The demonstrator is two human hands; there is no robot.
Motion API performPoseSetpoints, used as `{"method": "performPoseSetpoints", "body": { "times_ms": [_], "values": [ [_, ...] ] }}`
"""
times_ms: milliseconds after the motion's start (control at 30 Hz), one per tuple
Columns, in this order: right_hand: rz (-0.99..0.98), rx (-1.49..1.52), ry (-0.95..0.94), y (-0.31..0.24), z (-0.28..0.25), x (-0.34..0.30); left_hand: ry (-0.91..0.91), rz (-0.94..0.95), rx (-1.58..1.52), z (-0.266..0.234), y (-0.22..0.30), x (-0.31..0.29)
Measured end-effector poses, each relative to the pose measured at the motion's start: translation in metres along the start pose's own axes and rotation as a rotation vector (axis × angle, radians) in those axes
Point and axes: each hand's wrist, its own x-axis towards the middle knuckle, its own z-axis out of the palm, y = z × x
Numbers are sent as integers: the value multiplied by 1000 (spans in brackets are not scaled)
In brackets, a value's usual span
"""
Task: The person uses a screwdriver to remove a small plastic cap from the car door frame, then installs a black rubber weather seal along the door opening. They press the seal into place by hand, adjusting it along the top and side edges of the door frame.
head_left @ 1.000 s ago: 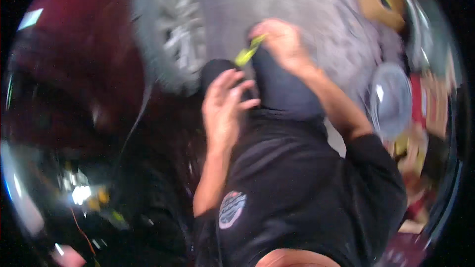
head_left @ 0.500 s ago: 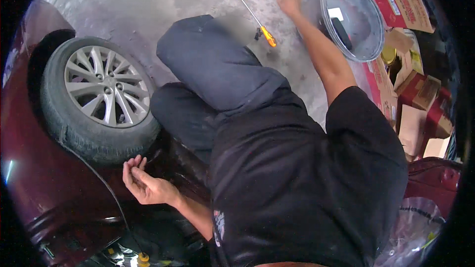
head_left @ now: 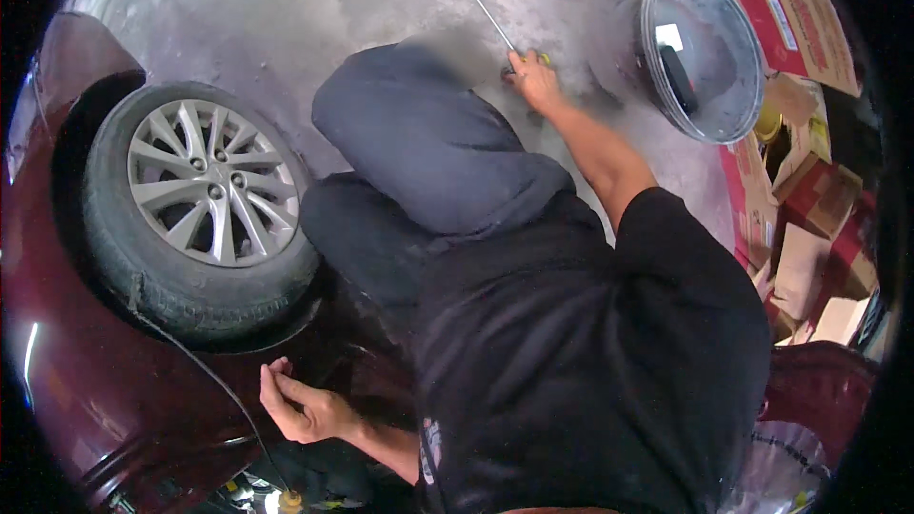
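My right hand is over the handle end of a screwdriver lying on the concrete floor. Its fingers are closed, with a small yellow-green object at their tips; its kind is unclear. The hand covers most of the screwdriver's yellow handle, while the metal shaft points away. At lower left, my left hand hovers palm up beside the dark red car body. Its fingers are loosely bent and apart, and nothing shows in them. Just beyond it is a tyre with a silver multi-spoke wheel.
A round, clear-walled tub holding a dark item stands at right. Torn red and brown cardboard boxes crowd beyond it. A thin dark cable hangs past the tyre to a yellow-ended piece. My bent knees occupy the middle.
My right hand has come back nearer, from the far floor beside the tub to the screwdriver handle, still with the yellow-green object. My left hand sits slightly farther from the tyre.
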Motion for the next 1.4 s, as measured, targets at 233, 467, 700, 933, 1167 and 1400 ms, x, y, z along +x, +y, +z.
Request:
{"method": "performPoseSetpoints", "body": {
  "times_ms": [233,467,700,933,1167,1400],
  "values": [
    [-121,57,-103,-4,-9,-3,-51,41,180,-4,-13,8],
    [55,447,93,-5,16,2,-85,140,291,1,-20,11],
    [-65,637,156,-75,-158,-77,-366,-272,-19,-28,7,28],
    [-606,724,34,-246,-432,-173,-756,-887,-1097,-59,126,106],
    [-1077,570,263,-333,-562,-260,-406,-1077,-1727,-123,212,158],
    [-1257,196,58,-331,-662,-306,-278,-1382,-2025,-205,254,169]
  ]
}}
